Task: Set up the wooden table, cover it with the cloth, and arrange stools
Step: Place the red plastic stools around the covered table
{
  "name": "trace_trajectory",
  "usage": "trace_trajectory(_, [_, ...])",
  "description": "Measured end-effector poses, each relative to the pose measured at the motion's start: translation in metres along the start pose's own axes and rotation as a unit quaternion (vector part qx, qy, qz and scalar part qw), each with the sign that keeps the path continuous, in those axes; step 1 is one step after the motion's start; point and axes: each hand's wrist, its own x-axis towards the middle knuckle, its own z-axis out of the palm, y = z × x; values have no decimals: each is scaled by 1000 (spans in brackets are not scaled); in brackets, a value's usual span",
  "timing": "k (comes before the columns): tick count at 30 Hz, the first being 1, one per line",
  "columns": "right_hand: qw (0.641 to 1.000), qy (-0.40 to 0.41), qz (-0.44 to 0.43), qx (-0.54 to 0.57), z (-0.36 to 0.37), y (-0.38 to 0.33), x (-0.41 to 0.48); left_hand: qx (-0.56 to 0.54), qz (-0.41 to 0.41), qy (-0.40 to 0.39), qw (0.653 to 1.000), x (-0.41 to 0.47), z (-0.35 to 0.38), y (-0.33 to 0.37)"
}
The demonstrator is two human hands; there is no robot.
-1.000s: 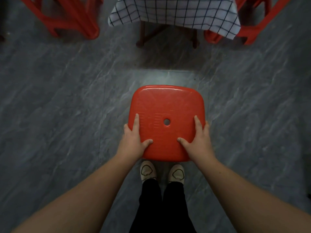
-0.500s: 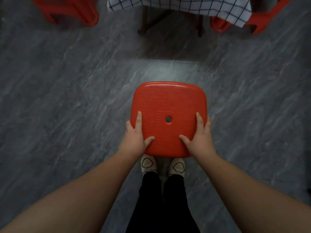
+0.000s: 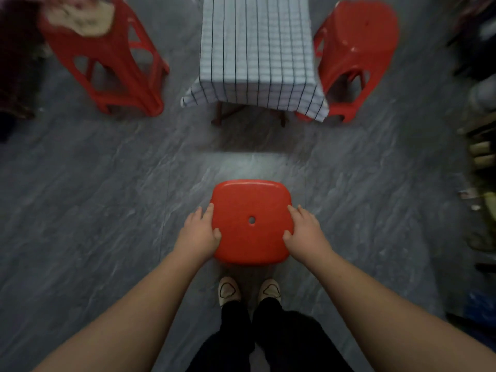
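Note:
A red plastic stool (image 3: 251, 221) with a small hole in its seat stands right in front of my feet. My left hand (image 3: 198, 234) grips the seat's left edge, thumb on top. My right hand (image 3: 304, 232) grips its right edge the same way. Farther ahead stands the wooden table, covered by a white cloth with dark grid lines (image 3: 256, 49); two dark table legs (image 3: 220, 114) show beneath the cloth's hem. A second red stool (image 3: 354, 55) stands at the table's right side. A third red stool (image 3: 107, 63) stands to the table's left, with something pale and blurred on its seat.
Grey marbled floor (image 3: 94, 197) stretches between the stool I hold and the table. Dark blurred clutter (image 3: 480, 157) lines the right edge of view. A dark shape fills the far left top corner. My shoes (image 3: 228, 291) are just behind the held stool.
The view has tilted up, so the table and both side stools show more fully. The held stool sits farther from me and my hands have slid from its near corners to its sides.

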Motion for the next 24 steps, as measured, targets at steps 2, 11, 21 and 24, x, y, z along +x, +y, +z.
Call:
trace_trajectory(2, [999, 27, -23, -7, -28, -17, -32, 26, 34, 40, 998, -28, -36, 7])
trace_trajectory(11, [985, 142, -94, -6, -134, -77, -179, 83, 96, 131, 983, -173, -145, 44])
trace_trajectory(21, [973, 184, -123, -60, -211, -61, -220, 112, 158, 160, 968, -223, -191, 122])
trace_trajectory(24, [973, 196, -106, -52, -235, -32, -211, 125, 167, 159, 965, -216, -192, 162])
